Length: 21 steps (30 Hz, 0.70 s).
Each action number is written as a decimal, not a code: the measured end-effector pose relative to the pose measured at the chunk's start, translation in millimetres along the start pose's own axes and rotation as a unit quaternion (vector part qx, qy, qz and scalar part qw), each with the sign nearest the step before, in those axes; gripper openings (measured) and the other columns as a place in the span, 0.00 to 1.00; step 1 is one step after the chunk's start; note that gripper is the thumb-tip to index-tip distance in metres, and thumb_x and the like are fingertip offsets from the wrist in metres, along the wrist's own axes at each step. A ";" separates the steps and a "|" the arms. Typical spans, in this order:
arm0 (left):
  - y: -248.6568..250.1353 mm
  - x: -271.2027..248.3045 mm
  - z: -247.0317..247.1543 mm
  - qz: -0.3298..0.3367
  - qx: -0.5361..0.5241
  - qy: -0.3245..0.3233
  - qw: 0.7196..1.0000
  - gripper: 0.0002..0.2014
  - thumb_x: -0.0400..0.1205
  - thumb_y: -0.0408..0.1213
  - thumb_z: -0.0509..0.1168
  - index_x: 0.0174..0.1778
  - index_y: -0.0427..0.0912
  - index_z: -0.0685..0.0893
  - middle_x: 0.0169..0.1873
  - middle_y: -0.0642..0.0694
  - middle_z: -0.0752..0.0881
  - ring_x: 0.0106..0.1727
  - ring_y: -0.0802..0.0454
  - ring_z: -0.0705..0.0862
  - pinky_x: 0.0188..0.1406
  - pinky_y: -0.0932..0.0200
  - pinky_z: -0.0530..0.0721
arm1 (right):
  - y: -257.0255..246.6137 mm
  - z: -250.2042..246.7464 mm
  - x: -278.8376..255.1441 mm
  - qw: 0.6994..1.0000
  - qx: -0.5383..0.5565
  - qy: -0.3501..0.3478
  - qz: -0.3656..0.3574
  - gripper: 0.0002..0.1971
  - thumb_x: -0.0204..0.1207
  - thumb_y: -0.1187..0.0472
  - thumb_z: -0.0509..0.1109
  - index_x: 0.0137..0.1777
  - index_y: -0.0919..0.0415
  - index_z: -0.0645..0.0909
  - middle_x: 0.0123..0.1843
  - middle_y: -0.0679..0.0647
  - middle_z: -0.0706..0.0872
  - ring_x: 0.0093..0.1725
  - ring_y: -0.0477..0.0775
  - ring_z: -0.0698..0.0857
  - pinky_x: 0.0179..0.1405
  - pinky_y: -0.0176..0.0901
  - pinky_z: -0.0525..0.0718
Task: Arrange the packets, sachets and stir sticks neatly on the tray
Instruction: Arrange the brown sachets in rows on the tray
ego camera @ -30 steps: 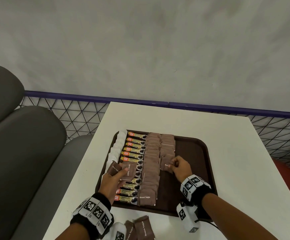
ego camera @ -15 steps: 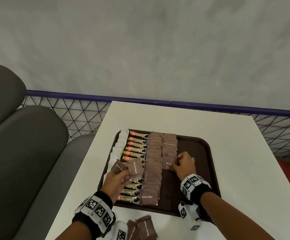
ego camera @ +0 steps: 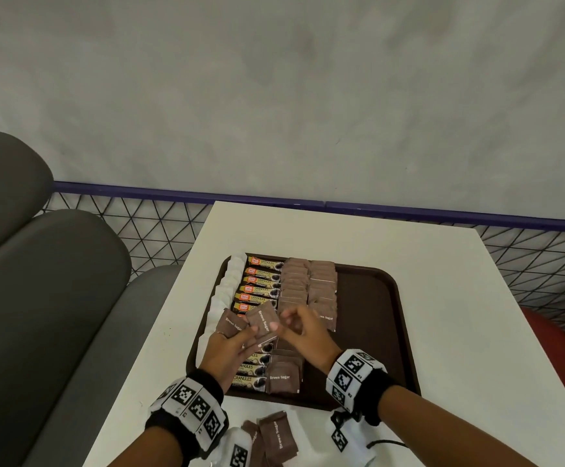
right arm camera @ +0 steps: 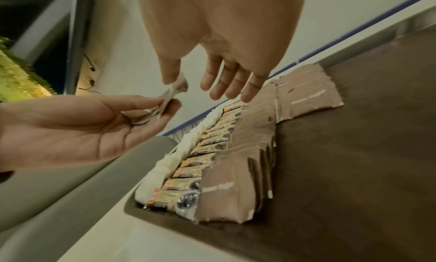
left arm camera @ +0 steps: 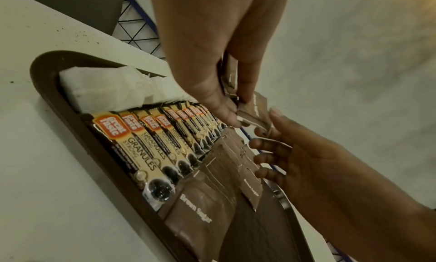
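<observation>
A brown tray (ego camera: 405, 332) on the white table (ego camera: 459, 298) holds a column of white sachets (ego camera: 227, 288), a row of coffee granule sticks (ego camera: 260, 281) and two columns of brown sugar sachets (ego camera: 294, 281). My left hand (ego camera: 254, 332) hovers over the tray's left half and pinches a small fan of brown sugar sachets (ego camera: 262, 320). My right hand (ego camera: 286, 323) is level with it. Its thumb touches the edge of the held sachets (right arm camera: 177, 90) and its other fingers (right arm camera: 224, 90) are spread and empty. No stir sticks are visible.
Loose brown sugar sachets (ego camera: 277, 436) lie on the table between my wrists, near its front edge. The tray's right half (ego camera: 368, 315) is bare. Grey padded seats (ego camera: 38, 298) stand to the left, a wire mesh railing (ego camera: 139, 230) runs behind, and a red seat (ego camera: 560, 348) is at the right.
My right hand left a sachet at the front of the right sugar column and moved left and up to my left hand. My left hand lifted its sachets slightly toward it.
</observation>
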<state>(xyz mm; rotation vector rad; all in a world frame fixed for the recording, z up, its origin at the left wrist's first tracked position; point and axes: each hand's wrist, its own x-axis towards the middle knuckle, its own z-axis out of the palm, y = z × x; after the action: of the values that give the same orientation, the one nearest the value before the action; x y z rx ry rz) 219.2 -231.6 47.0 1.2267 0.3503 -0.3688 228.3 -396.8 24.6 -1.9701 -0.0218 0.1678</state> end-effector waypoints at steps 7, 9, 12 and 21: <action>1.8 -5.9 1.7 -0.028 -0.043 0.000 0.999 0.13 0.87 0.40 0.54 0.58 0.36 0.80 0.55 0.34 0.87 0.58 0.37 0.85 0.61 0.45 0.81 | -1.8 1.5 0.2 0.995 0.090 -0.037 0.034 0.10 0.74 0.67 0.71 0.39 0.55 0.73 0.38 0.48 0.78 0.39 0.45 0.76 0.41 0.33 0.76; 1.9 -4.9 -1.4 -0.028 -0.040 0.031 0.998 0.15 0.87 0.43 0.54 0.58 0.37 0.80 0.55 0.36 0.85 0.58 0.41 0.84 0.54 0.48 0.83 | 1.0 -6.9 2.8 0.993 0.102 0.007 0.058 0.10 0.74 0.68 0.70 0.39 0.55 0.73 0.38 0.48 0.78 0.38 0.44 0.77 0.39 0.32 0.75; 3.5 -5.7 -6.2 -0.018 -0.026 0.044 0.999 0.09 0.85 0.39 0.59 0.56 0.39 0.80 0.50 0.43 0.80 0.55 0.48 0.79 0.49 0.51 0.84 | 13.2 -27.2 7.4 0.988 0.096 0.092 0.084 0.10 0.75 0.67 0.69 0.39 0.53 0.73 0.41 0.52 0.80 0.41 0.49 0.79 0.41 0.39 0.80; 2.4 -4.7 -13.3 -0.041 0.012 0.029 0.999 0.08 0.83 0.34 0.63 0.57 0.40 0.79 0.48 0.40 0.84 0.46 0.46 0.84 0.42 0.56 0.83 | 56.0 -70.8 2.8 0.982 -0.034 0.126 0.139 0.06 0.72 0.67 0.72 0.41 0.56 0.79 0.34 0.49 0.80 0.39 0.51 0.79 0.36 0.31 0.74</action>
<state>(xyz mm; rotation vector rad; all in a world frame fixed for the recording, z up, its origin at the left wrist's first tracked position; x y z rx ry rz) 215.3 -217.9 47.1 1.2509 0.4480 -0.4101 236.7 -483.5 0.2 -2.0439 0.4194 0.0993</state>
